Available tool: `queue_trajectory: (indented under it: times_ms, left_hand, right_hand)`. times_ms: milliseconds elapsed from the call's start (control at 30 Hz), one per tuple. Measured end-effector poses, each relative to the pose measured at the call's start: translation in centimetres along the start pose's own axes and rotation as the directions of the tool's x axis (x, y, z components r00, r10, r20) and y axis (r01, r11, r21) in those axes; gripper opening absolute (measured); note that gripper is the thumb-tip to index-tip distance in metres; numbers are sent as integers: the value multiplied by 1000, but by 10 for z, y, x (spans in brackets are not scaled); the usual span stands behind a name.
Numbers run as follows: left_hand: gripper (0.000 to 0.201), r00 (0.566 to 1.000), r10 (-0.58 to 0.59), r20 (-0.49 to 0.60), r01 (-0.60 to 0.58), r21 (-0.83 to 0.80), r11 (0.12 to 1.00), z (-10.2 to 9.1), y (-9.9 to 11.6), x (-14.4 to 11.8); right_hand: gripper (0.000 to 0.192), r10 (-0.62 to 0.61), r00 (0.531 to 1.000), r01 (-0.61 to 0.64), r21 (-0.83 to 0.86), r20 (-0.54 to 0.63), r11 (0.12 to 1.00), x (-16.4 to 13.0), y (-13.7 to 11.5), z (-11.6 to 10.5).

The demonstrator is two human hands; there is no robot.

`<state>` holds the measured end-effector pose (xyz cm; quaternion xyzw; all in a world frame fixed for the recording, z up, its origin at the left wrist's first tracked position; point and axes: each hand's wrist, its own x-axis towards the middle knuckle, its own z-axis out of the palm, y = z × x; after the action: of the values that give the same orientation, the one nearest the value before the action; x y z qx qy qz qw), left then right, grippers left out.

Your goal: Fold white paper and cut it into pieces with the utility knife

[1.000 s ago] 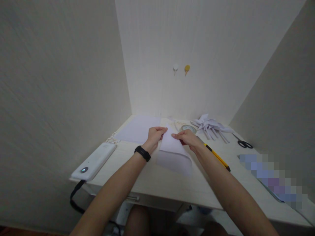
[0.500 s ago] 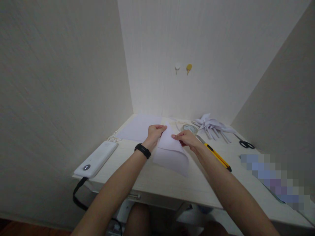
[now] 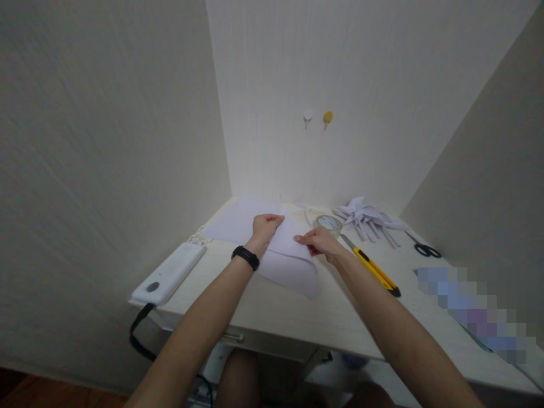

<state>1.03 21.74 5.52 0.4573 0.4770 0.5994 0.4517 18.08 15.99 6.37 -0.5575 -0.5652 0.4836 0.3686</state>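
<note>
A white sheet of paper (image 3: pixel 289 263) is bent over on itself above the desk, its lower edge curling at the right. My left hand (image 3: pixel 266 228), with a black band on the wrist, pinches the sheet near its upper left edge. On the sheet's right edge, my right hand (image 3: pixel 317 241) grips it between thumb and fingers. Just beyond my right hand lies a roll of clear tape (image 3: pixel 328 223). A yellow utility knife (image 3: pixel 377 272) rests beside my right forearm. Flat behind my left hand are further white sheets (image 3: pixel 233 221).
Folded paper pinwheels (image 3: pixel 365 215) on white sticks lie in a pile at the back right, with black scissors (image 3: pixel 427 250) nearby. A white power strip or similar device (image 3: pixel 170 275) with a black strap sits on the left. Two hooks (image 3: pixel 327 118) hang on the wall.
The sheet and both hands have shifted slightly to the left. The folded-over flap lies lower and flatter, and the right hand has slid a little down the edge.
</note>
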Motion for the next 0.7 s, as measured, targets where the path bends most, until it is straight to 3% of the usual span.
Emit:
queue_trajectory:
  times_ms: [333,700]
  left_hand:
    - [22,999,-40,9,40,-66,997,-10,0,11]
    - [19,995,-93,24,94,-54,994,-18,-8,22]
  right_hand:
    - [48,-33,999,33,-11,14,999,2,3,2]
    - [54,2,1000,-2,-53,18,999,3,5,0]
